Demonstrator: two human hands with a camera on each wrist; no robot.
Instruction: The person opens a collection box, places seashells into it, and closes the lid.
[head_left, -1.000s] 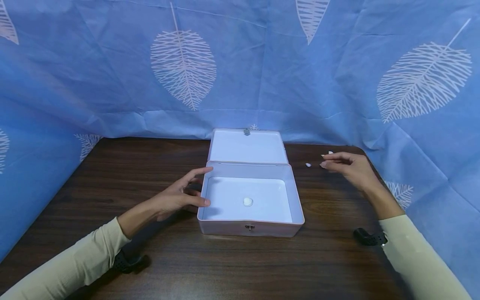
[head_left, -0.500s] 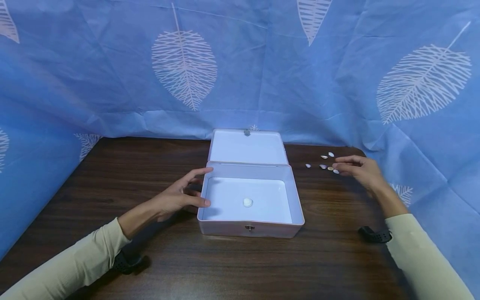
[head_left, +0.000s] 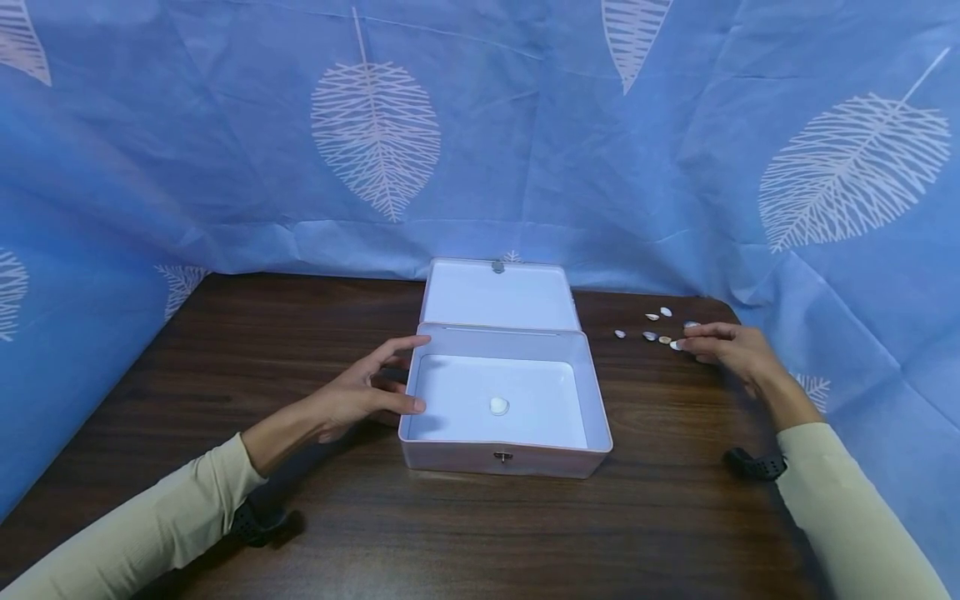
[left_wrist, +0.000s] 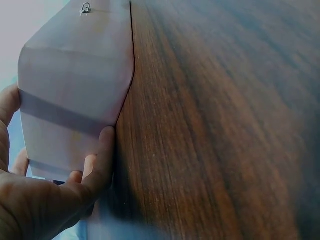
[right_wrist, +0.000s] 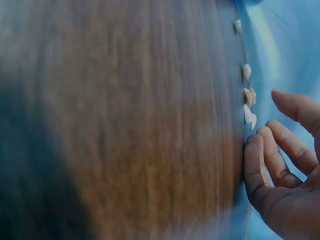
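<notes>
To the right of the box, the head view shows small shells scattered on the table, with the right hand at their outer end. A white shell lies inside the box; the lid leans back behind it. The pieces are small and close together, so a careless sweep could knock neighbours farther from the box, perhaps over the table's edge.

In the left wrist view, the left hand is spread against the box's left wall, fingers reaching from rim nearly down to the table. Nothing is pinched; an uneven push there could slide the box or jolt the shell inside.

In the right wrist view, the right hand's thumb and fingers stand apart, no shell visible between them, the shells just beyond. Whether a fingertip touches one, I cannot tell. Flat shells could slip from a shallow pinch.
</notes>
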